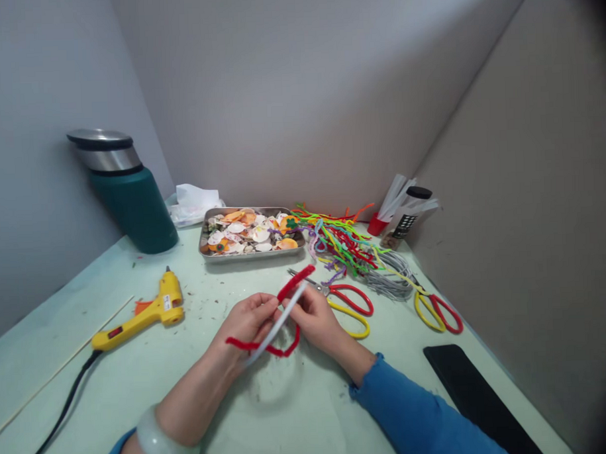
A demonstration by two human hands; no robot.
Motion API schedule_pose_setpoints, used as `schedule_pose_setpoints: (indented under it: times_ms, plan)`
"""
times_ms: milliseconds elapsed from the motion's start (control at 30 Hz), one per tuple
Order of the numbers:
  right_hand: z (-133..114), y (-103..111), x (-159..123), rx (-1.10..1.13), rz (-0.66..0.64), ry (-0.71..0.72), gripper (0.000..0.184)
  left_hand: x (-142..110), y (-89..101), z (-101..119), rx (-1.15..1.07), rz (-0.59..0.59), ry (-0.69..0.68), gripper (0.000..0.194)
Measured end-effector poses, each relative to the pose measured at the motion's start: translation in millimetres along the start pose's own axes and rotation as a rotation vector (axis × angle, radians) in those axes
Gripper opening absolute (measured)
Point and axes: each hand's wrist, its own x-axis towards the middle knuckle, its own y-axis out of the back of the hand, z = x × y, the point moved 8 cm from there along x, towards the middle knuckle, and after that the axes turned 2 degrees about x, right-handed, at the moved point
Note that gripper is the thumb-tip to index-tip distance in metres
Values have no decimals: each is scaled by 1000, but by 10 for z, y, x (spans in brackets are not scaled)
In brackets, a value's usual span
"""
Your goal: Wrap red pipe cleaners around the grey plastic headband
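My left hand and my right hand meet over the middle of the pale green table. Both pinch a red pipe cleaner and a white pipe cleaner that cross between the fingers. The red one loops below my hands and its upper end sticks up towards the tray. The white one runs slantwise from my right fingers down past my left palm. A pale bangle sits on my left wrist. My right arm wears a blue sleeve.
A yellow glue gun with a black cord lies at the left. A metal tray of shells, a heap of coloured pipe cleaners, two pairs of red-and-yellow scissors, a green flask and a black phone surround my hands.
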Motion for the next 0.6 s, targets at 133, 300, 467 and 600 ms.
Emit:
schedule_pose_setpoints:
  times_ms: [133,300,467,600]
  plan:
    - [69,47,-3,-98,29,-19,4,-14,-27,18,64,37,2,28]
    - [54,51,13,-163,39,2,10,-39,-24,82,149,79,-62,28]
    - [-42,15,7,-233,1,1,12,-33,19,105,216,145,-91,32]
    - [-38,16,0,-268,11,-13,13,-35,44,130,259,169,-124,30]
